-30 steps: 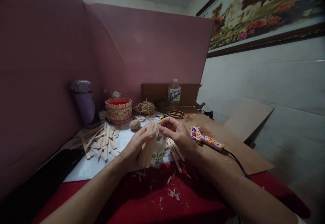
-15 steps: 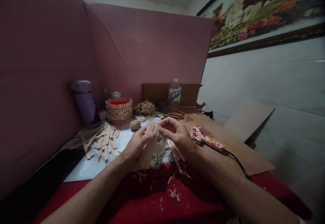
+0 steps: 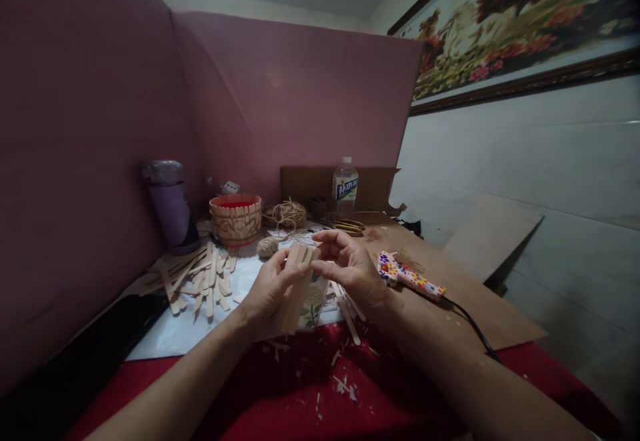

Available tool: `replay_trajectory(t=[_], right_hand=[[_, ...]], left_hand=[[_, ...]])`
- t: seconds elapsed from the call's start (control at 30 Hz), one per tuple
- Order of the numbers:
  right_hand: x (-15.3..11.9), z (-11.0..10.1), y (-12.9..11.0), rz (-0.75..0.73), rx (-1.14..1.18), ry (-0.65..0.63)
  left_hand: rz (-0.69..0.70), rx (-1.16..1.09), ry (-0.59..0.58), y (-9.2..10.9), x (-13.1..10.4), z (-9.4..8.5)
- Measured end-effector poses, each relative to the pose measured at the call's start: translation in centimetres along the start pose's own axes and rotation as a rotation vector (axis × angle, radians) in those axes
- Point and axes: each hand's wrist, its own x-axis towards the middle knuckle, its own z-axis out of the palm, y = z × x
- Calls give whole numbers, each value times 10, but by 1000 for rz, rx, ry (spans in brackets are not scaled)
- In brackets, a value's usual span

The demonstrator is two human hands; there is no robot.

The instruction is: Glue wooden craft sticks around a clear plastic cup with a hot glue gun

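Note:
Upright in my left hand [image 3: 267,288] is a container with craft sticks [image 3: 299,288] side by side along its near face. Its other visible side carries a printed flower pattern [image 3: 313,304]. My left thumb lies across the sticks, and the fingers behind are hidden. At the container's upper right edge, my right hand [image 3: 357,278] has thumb and forefinger apart, the thumb tip close to the sticks. Whether that thumb touches them I cannot tell. Below my right hand lie several loose sticks [image 3: 346,311].
A pile of craft sticks [image 3: 210,274] lies left on white sheeting. Behind stand a stick-covered bowl [image 3: 236,221], twine [image 3: 290,214], a twine ball [image 3: 267,248], scissors [image 3: 350,226], a bottle [image 3: 345,188] and a purple tumbler [image 3: 173,214]. A corded glue gun [image 3: 410,278] lies right on cardboard [image 3: 480,314].
My right thumb and forefinger have spread apart at the container's upper edge. The left hand keeps its hold, and the container has barely moved.

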Motion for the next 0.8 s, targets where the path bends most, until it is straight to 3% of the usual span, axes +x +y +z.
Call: replay_trajectory(t=[0.8], right_hand=[[0,-3,-11,34,33,28]], left_hand=[[-77,-147,-65,3,-3,1]])
